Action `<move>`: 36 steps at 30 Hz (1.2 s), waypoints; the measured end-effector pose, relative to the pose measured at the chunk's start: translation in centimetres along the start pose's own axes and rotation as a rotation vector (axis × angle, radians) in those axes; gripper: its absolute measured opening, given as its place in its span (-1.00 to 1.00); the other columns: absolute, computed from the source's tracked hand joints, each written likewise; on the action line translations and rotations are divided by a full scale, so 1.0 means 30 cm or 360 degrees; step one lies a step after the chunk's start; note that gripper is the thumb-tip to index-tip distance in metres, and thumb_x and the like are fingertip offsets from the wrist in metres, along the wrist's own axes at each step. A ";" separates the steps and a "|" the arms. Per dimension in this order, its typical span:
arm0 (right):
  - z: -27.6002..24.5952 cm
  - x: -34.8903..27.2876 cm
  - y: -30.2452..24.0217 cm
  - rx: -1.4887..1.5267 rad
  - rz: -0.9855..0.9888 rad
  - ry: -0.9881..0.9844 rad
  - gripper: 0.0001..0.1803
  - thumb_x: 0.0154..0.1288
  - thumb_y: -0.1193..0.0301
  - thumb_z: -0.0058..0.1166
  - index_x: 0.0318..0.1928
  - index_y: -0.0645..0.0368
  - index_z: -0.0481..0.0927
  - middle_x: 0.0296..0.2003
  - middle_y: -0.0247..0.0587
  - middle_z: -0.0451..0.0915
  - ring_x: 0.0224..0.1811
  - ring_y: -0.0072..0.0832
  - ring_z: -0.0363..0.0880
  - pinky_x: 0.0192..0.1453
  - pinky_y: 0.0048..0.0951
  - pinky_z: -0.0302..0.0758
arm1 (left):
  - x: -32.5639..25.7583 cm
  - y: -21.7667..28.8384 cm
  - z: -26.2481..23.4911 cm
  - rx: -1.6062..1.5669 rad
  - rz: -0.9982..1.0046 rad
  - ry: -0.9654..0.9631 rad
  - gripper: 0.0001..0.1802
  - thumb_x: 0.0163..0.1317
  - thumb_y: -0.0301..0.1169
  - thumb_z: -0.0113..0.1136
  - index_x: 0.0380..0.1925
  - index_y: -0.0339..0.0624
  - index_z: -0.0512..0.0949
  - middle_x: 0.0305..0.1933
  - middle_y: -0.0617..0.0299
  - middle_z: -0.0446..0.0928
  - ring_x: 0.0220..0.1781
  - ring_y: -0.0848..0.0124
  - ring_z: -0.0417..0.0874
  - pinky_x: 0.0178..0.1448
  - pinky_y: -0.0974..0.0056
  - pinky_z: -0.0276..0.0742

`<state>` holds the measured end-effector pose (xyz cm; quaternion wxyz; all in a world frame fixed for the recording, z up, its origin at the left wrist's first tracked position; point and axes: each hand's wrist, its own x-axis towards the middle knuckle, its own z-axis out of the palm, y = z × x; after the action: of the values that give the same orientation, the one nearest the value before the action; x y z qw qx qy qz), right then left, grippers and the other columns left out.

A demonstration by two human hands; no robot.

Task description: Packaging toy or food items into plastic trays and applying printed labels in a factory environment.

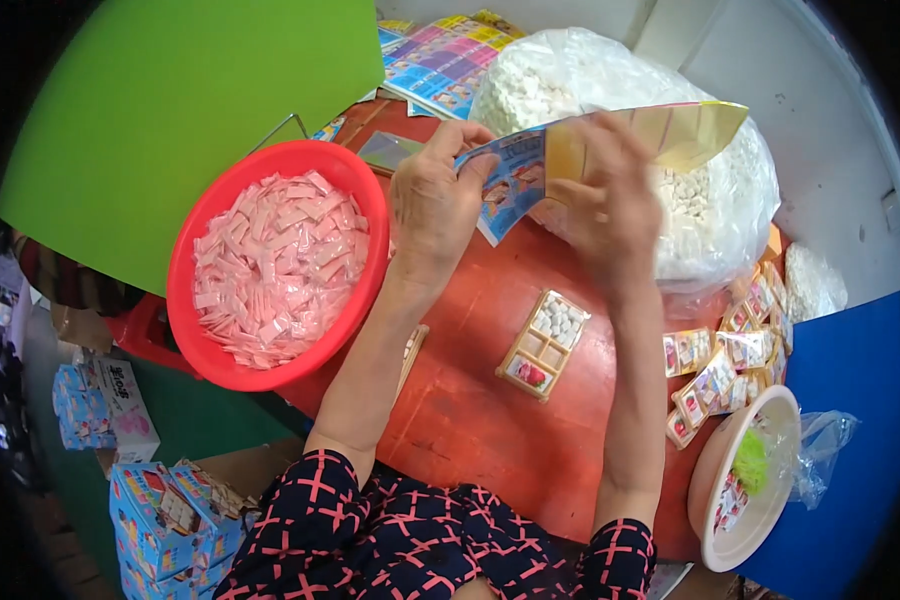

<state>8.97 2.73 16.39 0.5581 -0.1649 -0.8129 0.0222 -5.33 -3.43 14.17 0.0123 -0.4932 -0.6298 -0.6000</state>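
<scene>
Left fingers (480, 170) pinch the sheet (560, 160) by one end; its long axis runs rightward past right fingers (618, 160) whose blurred grip I cannot tell.

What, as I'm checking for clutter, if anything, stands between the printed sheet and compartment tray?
Nothing visible: between the printed sheet, gripped by the left hand, and the compartment tray, only red tabletop shows.

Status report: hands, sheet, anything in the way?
Left hand pinching printed sheet; right hand at it, blurred. Compartment tray on red tabletop. Bulging clear bag beyond sheet.
</scene>
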 end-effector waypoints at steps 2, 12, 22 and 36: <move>0.070 0.014 0.019 0.0049 -0.0127 -0.0150 -0.51 -0.13 0.65 0.17 -0.09 0.11 0.48 -0.26 -0.19 0.48 -0.44 -0.36 0.44 -0.42 -0.50 0.41 | -0.020 0.004 -0.005 -0.0161 -0.0053 -0.0048 -0.78 -0.05 -0.54 0.23 -0.34 -0.20 0.48 -0.46 0.09 0.57 -0.44 0.27 0.61 -0.37 0.27 0.45; 0.081 0.029 0.052 0.0375 -0.0034 -0.0470 -0.83 -0.12 0.66 0.12 -0.41 0.24 0.53 -0.45 -0.24 0.43 -0.35 -0.37 0.44 -0.29 -0.45 0.39 | -0.068 0.016 -0.043 -0.0464 0.0190 -0.0054 -0.75 -0.08 -0.64 0.24 -0.33 -0.25 0.52 -0.39 0.15 0.59 -0.42 0.48 0.58 -0.34 0.44 0.48; 0.060 0.032 0.040 0.0571 0.0128 -0.0670 -0.71 -0.13 0.74 0.03 -0.32 0.21 0.56 -0.46 -0.27 0.41 -0.33 -0.42 0.41 -0.27 -0.49 0.36 | -0.086 0.013 -0.045 -0.0489 -0.0135 -0.0168 -0.93 0.03 -0.56 0.21 -0.45 -0.30 0.55 -0.50 0.20 0.57 -0.47 0.58 0.52 -0.41 0.44 0.42; 0.041 0.006 0.020 0.0803 0.0291 -0.0373 -0.75 -0.08 0.77 0.01 -0.36 0.25 0.59 -0.45 -0.28 0.43 -0.40 -0.56 0.46 -0.35 -0.62 0.44 | -0.086 0.044 -0.045 -0.0511 0.0264 -0.0030 -0.84 0.06 -0.54 0.22 -0.31 -0.28 0.54 -0.35 0.31 0.55 -0.35 0.63 0.49 -0.28 0.53 0.41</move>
<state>7.94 3.53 15.95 0.4795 -0.0897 -0.8224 0.2928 -3.95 -6.29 13.96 -0.0229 -0.5447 -0.4831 -0.6851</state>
